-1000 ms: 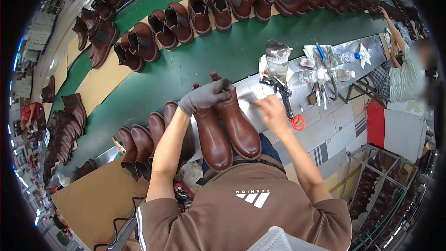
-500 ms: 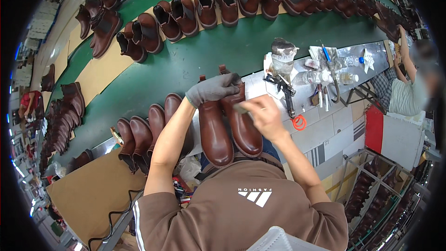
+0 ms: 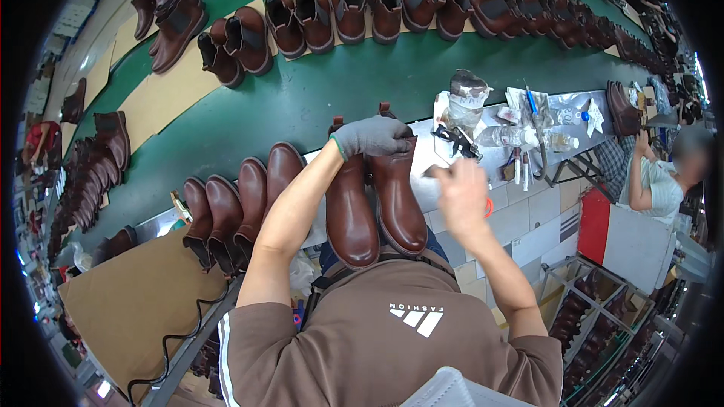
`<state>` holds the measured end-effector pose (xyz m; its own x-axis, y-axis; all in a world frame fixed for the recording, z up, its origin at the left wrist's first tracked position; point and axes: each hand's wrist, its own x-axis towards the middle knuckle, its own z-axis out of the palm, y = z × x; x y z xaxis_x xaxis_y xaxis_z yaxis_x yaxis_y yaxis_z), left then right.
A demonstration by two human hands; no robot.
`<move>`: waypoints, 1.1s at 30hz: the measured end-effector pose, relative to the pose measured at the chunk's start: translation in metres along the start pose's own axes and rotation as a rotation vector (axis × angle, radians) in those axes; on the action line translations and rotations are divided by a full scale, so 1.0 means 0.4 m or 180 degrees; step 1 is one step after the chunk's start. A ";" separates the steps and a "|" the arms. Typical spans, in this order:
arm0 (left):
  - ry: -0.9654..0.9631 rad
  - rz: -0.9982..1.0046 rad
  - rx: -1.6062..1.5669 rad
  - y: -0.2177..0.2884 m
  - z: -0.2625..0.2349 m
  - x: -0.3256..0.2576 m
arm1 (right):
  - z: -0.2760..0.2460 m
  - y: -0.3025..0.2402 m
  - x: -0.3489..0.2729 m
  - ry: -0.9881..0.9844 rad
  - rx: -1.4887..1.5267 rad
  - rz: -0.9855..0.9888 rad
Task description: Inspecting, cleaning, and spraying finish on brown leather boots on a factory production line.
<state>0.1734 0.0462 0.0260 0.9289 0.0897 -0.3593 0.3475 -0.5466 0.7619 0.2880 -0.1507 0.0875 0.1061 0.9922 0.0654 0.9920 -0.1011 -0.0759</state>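
Note:
A pair of brown leather ankle boots stands upright at my waist, toes toward me: a left boot [image 3: 351,218] and a right boot [image 3: 400,207]. My left hand [image 3: 373,137], in a grey glove, is closed over their upper shafts, its fingers gripping the right boot's top edge. To the right of the boots, apart from them, is my bare right hand [image 3: 463,192], its fingers pinched on a small dark pad [image 3: 435,172]. What the pad is made of cannot be made out. Just beyond that hand lies a black hand tool [image 3: 457,140], partly hidden.
Finished-looking boots [image 3: 351,7] line the far side of the green table [image 3: 302,98]. Several more [image 3: 253,192] stand at my left, by a cardboard sheet [image 3: 136,294]. Clear plastic bottles [image 3: 505,136] and brushes occupy the metal bench [image 3: 430,181]. A co-worker [image 3: 656,173] sits at right.
My right hand has moved right, away from the right boot, with the dark pad still pinched. My left hand keeps its hold on the boots. The whole view has shifted slightly.

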 end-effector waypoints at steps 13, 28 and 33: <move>0.0086 0.0339 -0.0303 0.001 0.014 0.009 | 0.009 -0.012 0.012 0.0659 0.0954 -0.0701; -0.0406 0.0234 -0.0495 -0.004 -0.021 -0.025 | 0.052 0.011 0.008 0.0345 0.1223 -0.0531; 0.0032 0.0223 -0.0892 -0.045 -0.003 -0.061 | 0.171 0.287 -0.105 0.1058 0.1314 0.2404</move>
<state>0.1446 0.0549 0.0216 0.9526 0.0690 -0.2963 0.3031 -0.3004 0.9044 0.3926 -0.1988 0.0080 0.7930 0.5949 0.1314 0.5548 -0.6159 -0.5594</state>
